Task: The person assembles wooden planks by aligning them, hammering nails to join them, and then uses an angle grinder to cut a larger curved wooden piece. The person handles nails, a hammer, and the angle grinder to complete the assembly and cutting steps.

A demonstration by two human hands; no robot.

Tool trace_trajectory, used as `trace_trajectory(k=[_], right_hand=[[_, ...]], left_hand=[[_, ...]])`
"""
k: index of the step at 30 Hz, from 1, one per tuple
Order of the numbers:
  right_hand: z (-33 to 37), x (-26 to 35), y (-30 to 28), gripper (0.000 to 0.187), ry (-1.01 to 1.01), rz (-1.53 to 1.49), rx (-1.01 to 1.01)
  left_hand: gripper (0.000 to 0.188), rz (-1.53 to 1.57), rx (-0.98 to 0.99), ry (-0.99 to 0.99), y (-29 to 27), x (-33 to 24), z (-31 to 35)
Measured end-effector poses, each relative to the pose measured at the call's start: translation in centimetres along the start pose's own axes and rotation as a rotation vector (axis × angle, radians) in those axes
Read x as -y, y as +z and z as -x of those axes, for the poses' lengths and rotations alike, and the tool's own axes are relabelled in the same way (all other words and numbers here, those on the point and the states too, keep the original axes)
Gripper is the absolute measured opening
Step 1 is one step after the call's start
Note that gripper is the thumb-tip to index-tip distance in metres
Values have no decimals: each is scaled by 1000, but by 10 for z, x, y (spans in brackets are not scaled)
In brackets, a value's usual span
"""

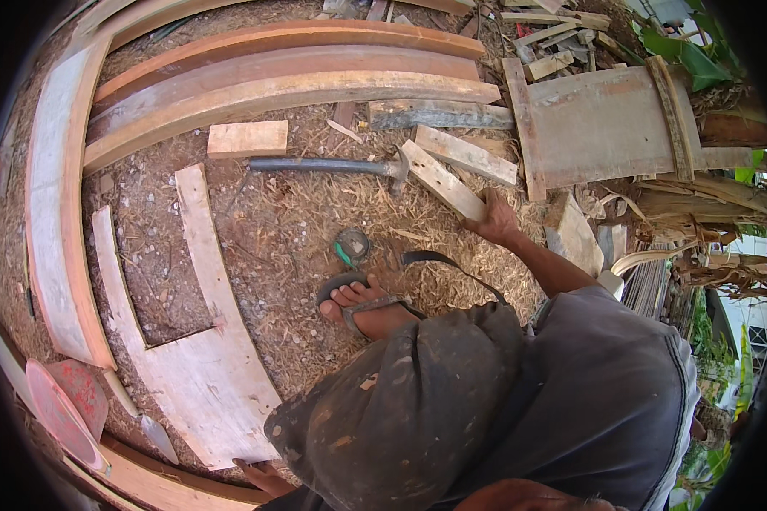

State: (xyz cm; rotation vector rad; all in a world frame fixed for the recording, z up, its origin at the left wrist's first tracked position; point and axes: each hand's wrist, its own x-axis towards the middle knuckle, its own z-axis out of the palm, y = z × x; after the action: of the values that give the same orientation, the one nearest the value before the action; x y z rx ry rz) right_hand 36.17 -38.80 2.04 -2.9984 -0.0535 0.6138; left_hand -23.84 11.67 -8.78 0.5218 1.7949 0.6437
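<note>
On the right, my right hand [493,219] grips the near end of a short wooden block [441,180] dotted with small holes. Its far end meets the head of a hammer [332,165], which lies on the ground with its dark handle pointing left. My left hand [264,479], partly hidden at the lower edge, has its fingers closed at the near edge of a pale plywood board [209,383]. This board is cut like a fork, two long strips running away from me. Another short block [464,156] lies beside the held one.
Long planks [298,92] stretch across the back, and a wooden form [64,196] stands at left. A tape measure [352,247] lies near my sandalled foot [362,304]. A trowel [149,430] and a red tub [64,409] are lower left; a battened panel [601,123] lies at right.
</note>
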Motion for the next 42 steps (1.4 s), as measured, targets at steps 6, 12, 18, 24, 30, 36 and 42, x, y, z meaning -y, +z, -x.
trace_trajectory(k=[6, 12, 18, 24, 30, 36, 42], right_hand=[[-29, -46, 5, 84, -108, -9, -16], [-106, -57, -13, 77, -199, 348, -197], [-67, -47, -20, 72, -99, 306, -3], [-33, -97, -14, 61, 195, -723, 137], [-9, -66, -43, 66, 382, -1545, 391], [-26, 26, -77, 66, 244, -1626, 589], [-22, 152, -66, 59, -587, -749, 514]], left_hand=[[74, -15, 6, -12, -7, 1, -1], [74, -6, 6, -15, -9, 4, -1], [74, 9, -8, -27, -8, 8, -3], [73, -13, -10, -22, -4, 9, -2], [73, -46, 6, -25, -1, 12, 3], [73, 30, 76, -45, -29, 26, -11], [44, -73, -62, 274, 33, -12, 40]])
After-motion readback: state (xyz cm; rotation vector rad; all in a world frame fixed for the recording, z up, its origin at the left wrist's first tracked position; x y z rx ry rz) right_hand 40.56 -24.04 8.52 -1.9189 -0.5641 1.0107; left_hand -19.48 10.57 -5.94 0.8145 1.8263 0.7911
